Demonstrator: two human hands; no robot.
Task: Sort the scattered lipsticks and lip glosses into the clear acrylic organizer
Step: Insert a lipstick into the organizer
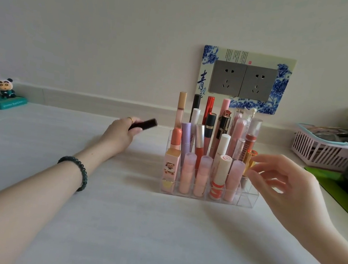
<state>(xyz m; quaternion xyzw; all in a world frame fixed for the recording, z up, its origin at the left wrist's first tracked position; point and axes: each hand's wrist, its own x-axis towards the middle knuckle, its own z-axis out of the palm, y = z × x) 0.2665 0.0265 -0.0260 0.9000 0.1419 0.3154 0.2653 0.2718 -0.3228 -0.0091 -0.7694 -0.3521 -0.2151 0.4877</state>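
tabletop: white, with a big open stretch across the front and left, loads of room there
organizer: clear acrylic, sits toward the back edge right of middle, packed with upright tubes; the front-right corner cells are open
basket: pink, near the right edge by the back, well apart from the organizer
right hand: at the organizer's right side, fingers loosely curled, tips right at the gold tube; honestly can't tell if it's pinching or only touching
left hand: just left of the organizer, near the back edge, fingers wrapped round the dark lipstick
dark lipstick: held off the tabletop, tilted, its end pointing at the organizer
gold tube: upright in the organizer's right-hand column
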